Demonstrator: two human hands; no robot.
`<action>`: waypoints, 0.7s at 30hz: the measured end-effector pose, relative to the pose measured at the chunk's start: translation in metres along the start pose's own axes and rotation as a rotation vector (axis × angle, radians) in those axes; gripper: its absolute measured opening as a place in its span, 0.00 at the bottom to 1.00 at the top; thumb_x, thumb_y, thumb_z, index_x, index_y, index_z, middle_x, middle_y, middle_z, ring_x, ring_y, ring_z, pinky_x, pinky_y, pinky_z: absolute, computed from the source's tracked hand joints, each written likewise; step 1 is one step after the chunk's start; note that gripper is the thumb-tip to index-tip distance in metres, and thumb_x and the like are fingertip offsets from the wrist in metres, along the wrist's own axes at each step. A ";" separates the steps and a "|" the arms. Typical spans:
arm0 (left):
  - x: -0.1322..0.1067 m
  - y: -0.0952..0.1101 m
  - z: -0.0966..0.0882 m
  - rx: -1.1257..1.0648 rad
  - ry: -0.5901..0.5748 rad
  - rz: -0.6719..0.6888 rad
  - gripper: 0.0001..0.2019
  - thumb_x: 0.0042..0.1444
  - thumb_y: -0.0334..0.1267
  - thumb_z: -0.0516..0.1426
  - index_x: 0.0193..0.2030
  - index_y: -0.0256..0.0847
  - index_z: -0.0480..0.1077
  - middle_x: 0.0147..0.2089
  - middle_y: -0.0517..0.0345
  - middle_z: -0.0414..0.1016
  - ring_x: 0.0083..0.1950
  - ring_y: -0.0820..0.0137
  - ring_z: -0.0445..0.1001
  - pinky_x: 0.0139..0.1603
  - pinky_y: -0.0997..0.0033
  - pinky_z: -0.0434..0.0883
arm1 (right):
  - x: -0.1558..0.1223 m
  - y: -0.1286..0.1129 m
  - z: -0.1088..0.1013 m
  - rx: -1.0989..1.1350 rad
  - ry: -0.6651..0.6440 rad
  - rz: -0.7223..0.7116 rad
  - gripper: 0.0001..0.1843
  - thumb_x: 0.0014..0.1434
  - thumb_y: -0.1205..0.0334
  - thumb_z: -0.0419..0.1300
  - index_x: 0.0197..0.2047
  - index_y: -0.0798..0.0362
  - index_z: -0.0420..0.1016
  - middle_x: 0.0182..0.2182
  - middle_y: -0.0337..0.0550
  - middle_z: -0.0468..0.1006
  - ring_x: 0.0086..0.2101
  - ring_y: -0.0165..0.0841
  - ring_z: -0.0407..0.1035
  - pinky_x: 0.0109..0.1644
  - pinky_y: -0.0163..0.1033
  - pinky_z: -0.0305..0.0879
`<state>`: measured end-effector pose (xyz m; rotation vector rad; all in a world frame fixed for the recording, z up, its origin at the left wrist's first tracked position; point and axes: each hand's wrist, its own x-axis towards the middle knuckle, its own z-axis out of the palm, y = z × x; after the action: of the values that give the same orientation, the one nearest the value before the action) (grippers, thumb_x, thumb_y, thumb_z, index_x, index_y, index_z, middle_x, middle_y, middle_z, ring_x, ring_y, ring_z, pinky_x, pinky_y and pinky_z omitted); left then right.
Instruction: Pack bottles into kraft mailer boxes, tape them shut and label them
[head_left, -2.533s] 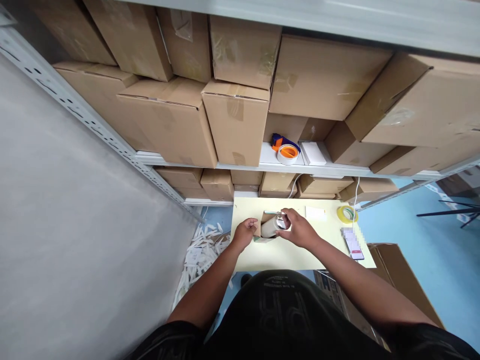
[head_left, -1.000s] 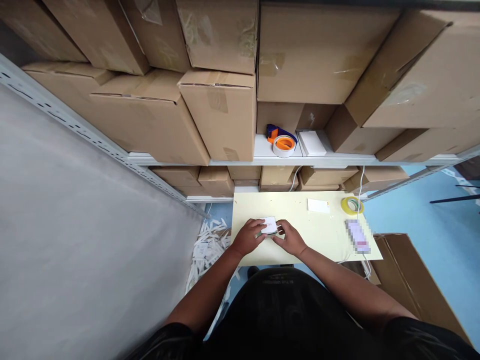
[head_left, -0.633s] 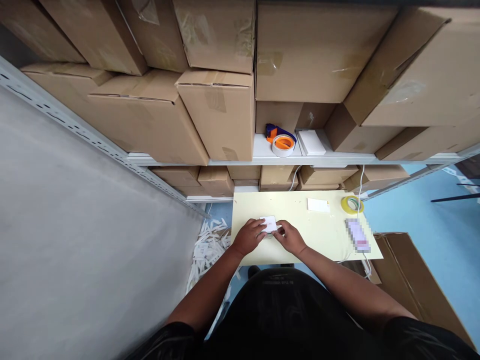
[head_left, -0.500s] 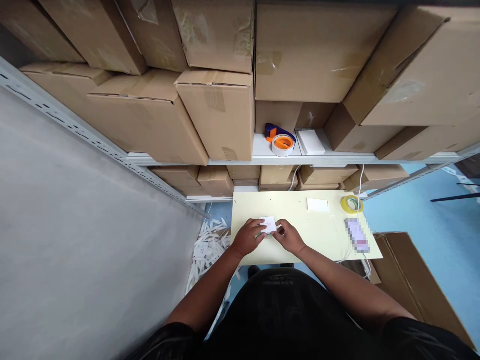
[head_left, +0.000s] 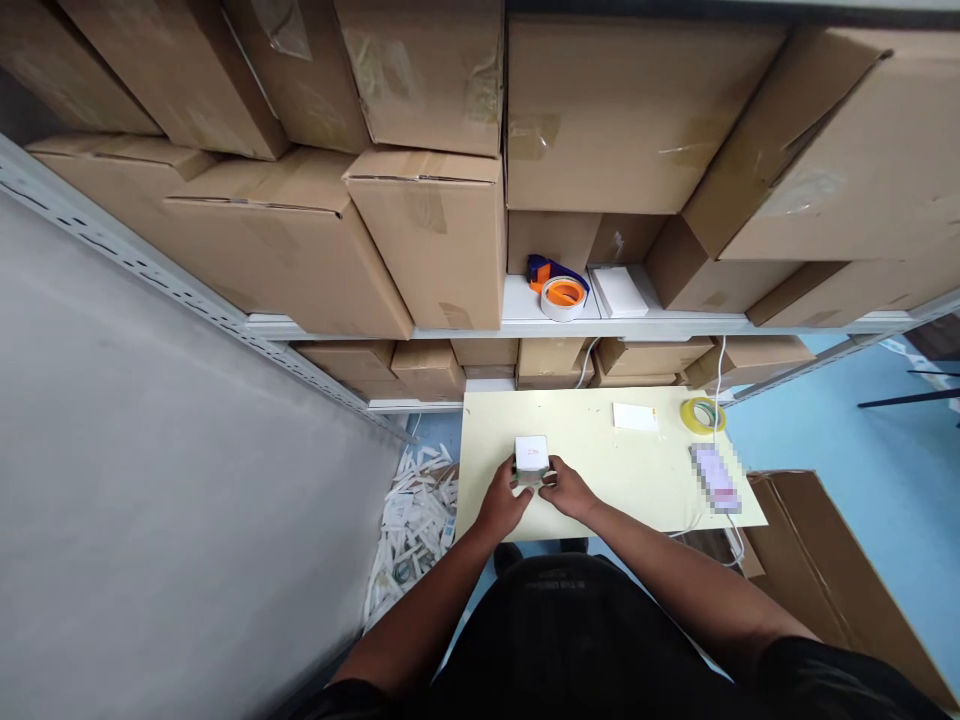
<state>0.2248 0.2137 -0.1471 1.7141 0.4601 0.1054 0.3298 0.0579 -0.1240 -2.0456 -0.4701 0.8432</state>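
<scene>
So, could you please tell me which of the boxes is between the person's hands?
The small white-topped box, held between the left hand and the right hand; the shelf cartons are larger, brown and untouched.

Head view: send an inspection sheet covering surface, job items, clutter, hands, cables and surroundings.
Surface: pale yellow table, few small specks.
Job items: small white-topped box; contact with table unclear.
Clutter: white card, yellow tape roll, pixelated phone, all right of the box.
Hands: left hand and right hand grip the box's sides.
Cables: white cable passes over the tape roll.
Surroundings: cardboard boxes on shelves; white scraps heaped left of the table.
</scene>
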 end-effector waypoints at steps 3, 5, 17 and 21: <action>0.029 0.004 -0.016 -0.007 0.053 0.012 0.38 0.52 0.29 0.63 0.71 0.43 0.60 0.68 0.43 0.68 0.66 0.56 0.71 0.67 0.49 0.69 | 0.027 -0.018 0.003 -0.029 -0.026 0.015 0.27 0.51 0.65 0.65 0.55 0.48 0.65 0.52 0.47 0.79 0.48 0.39 0.77 0.49 0.43 0.74; 0.050 0.008 -0.030 0.005 0.078 0.019 0.37 0.51 0.29 0.63 0.70 0.42 0.61 0.67 0.43 0.69 0.65 0.57 0.73 0.67 0.51 0.69 | 0.050 -0.032 0.006 -0.044 -0.040 0.032 0.28 0.51 0.64 0.66 0.55 0.48 0.65 0.54 0.48 0.78 0.50 0.40 0.77 0.49 0.43 0.73; 0.135 0.032 -0.075 0.081 0.216 0.060 0.33 0.50 0.28 0.61 0.65 0.41 0.65 0.55 0.48 0.79 0.54 0.61 0.79 0.60 0.57 0.73 | 0.147 -0.099 0.004 -0.115 -0.023 0.036 0.30 0.48 0.57 0.72 0.55 0.48 0.70 0.51 0.46 0.80 0.45 0.41 0.76 0.46 0.41 0.70; 0.124 0.026 -0.078 0.109 0.254 -0.063 0.38 0.52 0.32 0.62 0.70 0.37 0.59 0.67 0.39 0.70 0.66 0.55 0.71 0.64 0.55 0.70 | 0.122 -0.108 -0.015 -0.157 0.011 0.027 0.20 0.52 0.58 0.68 0.47 0.51 0.74 0.48 0.50 0.82 0.45 0.44 0.77 0.47 0.44 0.70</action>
<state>0.3195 0.3276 -0.1292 1.7991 0.7182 0.2589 0.4236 0.1830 -0.0763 -2.2041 -0.5175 0.8335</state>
